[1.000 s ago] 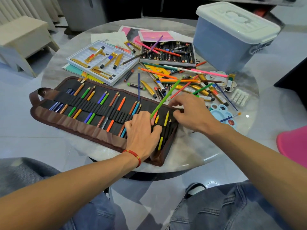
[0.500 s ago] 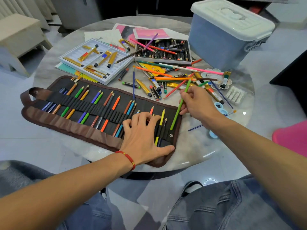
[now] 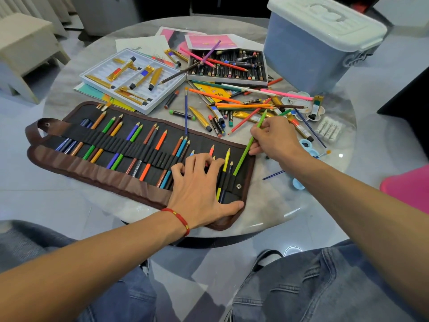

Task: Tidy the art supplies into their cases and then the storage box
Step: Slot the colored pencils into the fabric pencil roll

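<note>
On the round table (image 3: 267, 205) the brown roll-up pencil case (image 3: 130, 156) lies unrolled, the left hand (image 3: 199, 182) spread flat on it. The right hand (image 3: 271, 138) pinches a green pencil (image 3: 247, 147) entering the end loop; pushed askew, it could snag or bunch the elastic.

Round grey table (image 3: 267, 206): pencil roll (image 3: 76, 163), paint tray (image 3: 162, 101), storage box (image 3: 308, 56).

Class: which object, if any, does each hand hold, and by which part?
The right hand pinches the light green pencil along its upper shaft. The left hand holds nothing; it presses flat on the roll-up pencil case.
</note>
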A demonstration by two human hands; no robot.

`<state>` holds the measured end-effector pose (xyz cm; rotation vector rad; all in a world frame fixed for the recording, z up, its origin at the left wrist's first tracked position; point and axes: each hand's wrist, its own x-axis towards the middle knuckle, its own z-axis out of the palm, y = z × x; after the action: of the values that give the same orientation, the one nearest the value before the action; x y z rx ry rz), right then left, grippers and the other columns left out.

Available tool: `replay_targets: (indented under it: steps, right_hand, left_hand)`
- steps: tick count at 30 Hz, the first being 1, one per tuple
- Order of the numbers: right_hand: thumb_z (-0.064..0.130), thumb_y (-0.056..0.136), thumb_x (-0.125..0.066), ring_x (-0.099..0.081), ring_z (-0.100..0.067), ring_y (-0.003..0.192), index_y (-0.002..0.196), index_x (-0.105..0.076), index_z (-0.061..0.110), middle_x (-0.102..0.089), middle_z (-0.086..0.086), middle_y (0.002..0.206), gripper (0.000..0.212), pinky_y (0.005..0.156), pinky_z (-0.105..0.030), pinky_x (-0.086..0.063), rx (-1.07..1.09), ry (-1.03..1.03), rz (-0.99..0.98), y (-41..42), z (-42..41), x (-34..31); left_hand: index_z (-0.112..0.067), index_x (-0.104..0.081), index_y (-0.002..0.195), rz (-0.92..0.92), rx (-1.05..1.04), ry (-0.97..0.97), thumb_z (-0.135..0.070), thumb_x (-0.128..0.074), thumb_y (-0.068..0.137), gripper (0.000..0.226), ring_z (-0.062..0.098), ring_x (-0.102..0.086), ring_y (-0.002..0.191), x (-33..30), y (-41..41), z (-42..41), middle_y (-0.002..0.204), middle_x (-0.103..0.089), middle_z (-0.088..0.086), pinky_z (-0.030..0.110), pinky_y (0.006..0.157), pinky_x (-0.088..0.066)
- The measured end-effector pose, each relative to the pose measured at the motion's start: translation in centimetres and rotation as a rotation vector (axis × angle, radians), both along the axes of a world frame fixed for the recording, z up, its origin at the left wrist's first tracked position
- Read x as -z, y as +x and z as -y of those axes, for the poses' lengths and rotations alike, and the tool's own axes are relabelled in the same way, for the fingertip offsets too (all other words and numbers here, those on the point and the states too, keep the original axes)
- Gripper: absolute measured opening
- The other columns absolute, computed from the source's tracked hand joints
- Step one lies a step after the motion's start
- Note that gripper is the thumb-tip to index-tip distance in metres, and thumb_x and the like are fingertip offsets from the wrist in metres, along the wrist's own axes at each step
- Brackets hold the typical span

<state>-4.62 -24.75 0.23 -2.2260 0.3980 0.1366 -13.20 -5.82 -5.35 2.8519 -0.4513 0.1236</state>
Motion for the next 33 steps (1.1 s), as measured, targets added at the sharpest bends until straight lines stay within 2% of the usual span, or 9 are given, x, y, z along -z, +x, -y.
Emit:
replay_targets:
  steps: [4, 9, 11, 13, 15, 18, 21, 27, 33]
  right_hand:
    - [0.013, 0.100, -0.061, -0.073, -0.021, 0.056, 0.138, -0.034, 0.016, -0.074, -0.014, 0.081, 0.046, 0.044, -0.022, -0.051, -0.044, 0.033, 0.017, 0.6, 0.0, -0.1]
    - [0.015, 0.095, -0.062, -0.071, -0.020, 0.058, 0.126, -0.037, 0.016, -0.072, -0.013, 0.088, 0.040, 0.039, -0.022, -0.048, -0.163, -0.142, -0.088, 1.3, -0.7, 0.4]
    - [0.025, 0.092, -0.061, -0.071, -0.025, 0.073, 0.124, -0.042, 0.017, -0.069, -0.012, 0.097, 0.039, 0.058, -0.034, -0.058, -0.229, -0.275, -0.073, 1.2, -0.9, 0.5]
    - [0.032, 0.092, -0.057, -0.062, -0.030, 0.086, 0.123, -0.046, 0.014, -0.063, -0.010, 0.097, 0.038, 0.071, -0.038, -0.051, -0.306, -0.437, 0.010, 0.5, -1.1, 0.4]
    - [0.035, 0.094, -0.053, -0.058, -0.034, 0.089, 0.121, -0.048, 0.013, -0.060, -0.010, 0.093, 0.034, 0.069, -0.038, -0.043, -0.364, -0.524, 0.077, -0.4, -1.1, 0.5]
    - [0.042, 0.093, -0.050, -0.058, -0.033, 0.093, 0.115, -0.049, 0.018, -0.062, -0.010, 0.103, 0.033, 0.071, -0.040, -0.046, -0.408, -0.581, 0.015, -1.9, -1.3, 0.3]
    - [0.046, 0.094, -0.049, -0.058, -0.033, 0.103, 0.117, -0.048, 0.018, -0.055, -0.009, 0.116, 0.036, 0.081, -0.044, -0.050, -0.459, -0.638, -0.040, -3.4, -1.8, 0.2]
    - [0.041, 0.098, -0.046, -0.057, -0.036, 0.105, 0.120, -0.049, 0.015, -0.054, -0.013, 0.117, 0.034, 0.087, -0.046, -0.050, -0.478, -0.617, -0.090, -4.1, -2.0, -0.6]
    - [0.036, 0.095, -0.053, -0.057, -0.033, 0.112, 0.129, -0.054, 0.017, -0.059, -0.011, 0.124, 0.038, 0.091, -0.045, -0.052, -0.440, -0.599, -0.103, -2.5, -1.2, -1.1]
  left_hand:
    - [-0.029, -0.043, 0.137, 0.009, 0.003, -0.004, -0.092, -0.043, 0.062, 0.097, 0.022, -0.039, 0.120, 0.0, 0.0, 0.0, 0.129, -0.041, -0.001, 0.044, 0.096, -0.027]
    - [-0.029, -0.043, 0.137, 0.009, -0.001, -0.009, -0.091, -0.043, 0.062, 0.097, 0.022, -0.039, 0.120, 0.0, -0.2, 0.0, 0.130, -0.041, -0.001, 0.044, 0.096, -0.028]
    - [-0.029, -0.043, 0.137, 0.007, -0.005, 0.001, -0.092, -0.043, 0.062, 0.097, 0.021, -0.038, 0.121, -0.1, -0.2, 0.0, 0.131, -0.040, -0.001, 0.045, 0.097, -0.029]
    - [-0.030, -0.041, 0.138, 0.000, -0.007, 0.011, -0.092, -0.041, 0.062, 0.098, 0.021, -0.037, 0.122, -0.1, -0.2, 0.0, 0.132, -0.039, -0.001, 0.045, 0.098, -0.028]
    - [-0.030, -0.040, 0.138, -0.003, -0.007, 0.014, -0.093, -0.041, 0.062, 0.099, 0.021, -0.037, 0.123, 0.0, -0.1, 0.0, 0.133, -0.039, -0.001, 0.044, 0.098, -0.028]
    - [-0.030, -0.040, 0.138, -0.001, -0.006, 0.009, -0.092, -0.042, 0.062, 0.098, 0.022, -0.037, 0.122, 0.0, -0.1, -0.1, 0.133, -0.039, 0.000, 0.044, 0.097, -0.028]
    - [-0.031, -0.041, 0.138, -0.022, -0.009, -0.002, -0.090, -0.043, 0.063, 0.096, 0.021, -0.037, 0.123, 0.1, 0.0, 0.0, 0.133, -0.040, -0.001, 0.044, 0.097, -0.028]
    - [-0.032, -0.046, 0.135, -0.029, -0.041, -0.115, -0.059, -0.026, 0.092, 0.054, 0.016, -0.035, 0.123, 0.5, 0.6, -0.1, 0.128, -0.042, -0.006, 0.042, 0.096, -0.027]
    - [-0.029, -0.047, 0.136, -0.005, -0.032, -0.072, -0.052, -0.025, 0.095, 0.052, 0.017, -0.037, 0.123, 0.8, 0.2, -0.2, 0.130, -0.043, -0.005, 0.041, 0.096, -0.029]
